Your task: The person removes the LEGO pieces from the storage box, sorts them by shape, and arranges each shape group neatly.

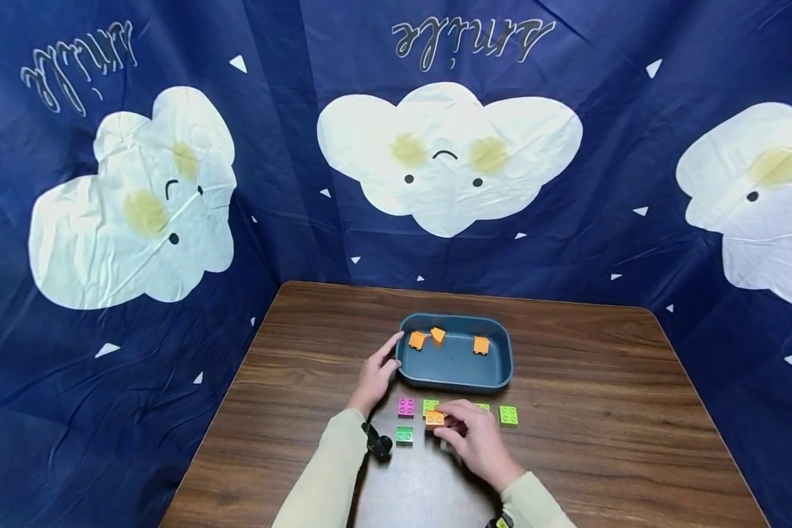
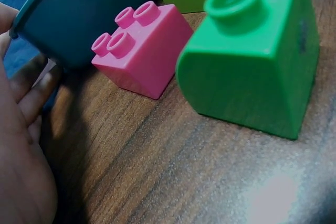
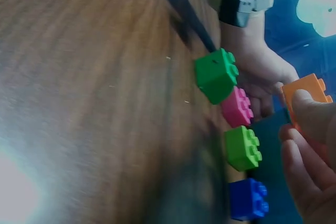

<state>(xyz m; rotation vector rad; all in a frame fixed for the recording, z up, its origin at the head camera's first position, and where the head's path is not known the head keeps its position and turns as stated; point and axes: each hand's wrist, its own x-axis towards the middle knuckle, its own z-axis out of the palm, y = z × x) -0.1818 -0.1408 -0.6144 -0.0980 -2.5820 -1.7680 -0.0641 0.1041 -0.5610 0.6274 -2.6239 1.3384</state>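
Observation:
Between thumb and fingers, the right hand (image 1: 478,440) pinches an orange block (image 1: 434,419) above the row of blocks; the right wrist view shows the same orange block (image 3: 304,90) at the thumb tip. The left hand (image 1: 375,378) touches the left wall of a blue-grey bin (image 1: 455,383), fingers fairly straight. Orange blocks (image 1: 480,345) lie inside the bin. In front of it stand a pink block (image 2: 144,51) and lime blocks (image 1: 508,416), with a green block (image 2: 247,72) nearer the person. A blue block (image 3: 247,199) shows in the right wrist view; the right hand hides part of the row.
The brown wooden table (image 1: 587,396) extends to both sides of the bin. Dark blue cloth (image 1: 270,147) with white clouds hangs behind and beside the table. Each wrist wears a dark strapped device.

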